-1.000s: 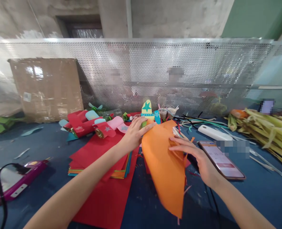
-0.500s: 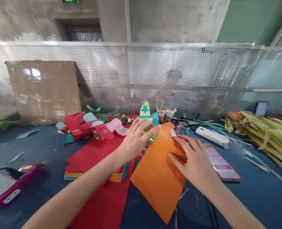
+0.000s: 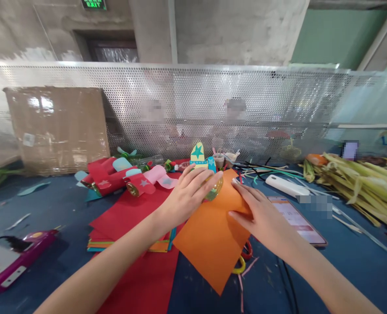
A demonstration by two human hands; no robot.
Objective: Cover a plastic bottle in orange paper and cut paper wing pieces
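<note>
My left hand (image 3: 193,192) is curled over a clear, yellow-green plastic bottle (image 3: 215,190), with its rounded end showing beside my fingers. A pale yellow paper piece with a teal star (image 3: 198,151) stands up just beyond that hand; whether it is fixed to the bottle I cannot tell. My right hand (image 3: 254,205) grips the right side of an orange paper sheet (image 3: 213,240), its thumb lying on the face and the paper curving upward. The sheet slants across the table, its upper part right beside the bottle.
Left of the sheet lies a stack of coloured paper (image 3: 121,218), red on top. Red paper-covered crafts (image 3: 106,176) sit behind it. On the right are a phone (image 3: 294,220), a white glue gun-like tool (image 3: 286,185) and corn husks (image 3: 360,183). A purple power strip (image 3: 26,257) lies left.
The bottle's rounded end has come into fuller view beside my left fingers. The orange sheet has shifted slightly up and left, uncovering red and yellow rings beneath its right edge.
</note>
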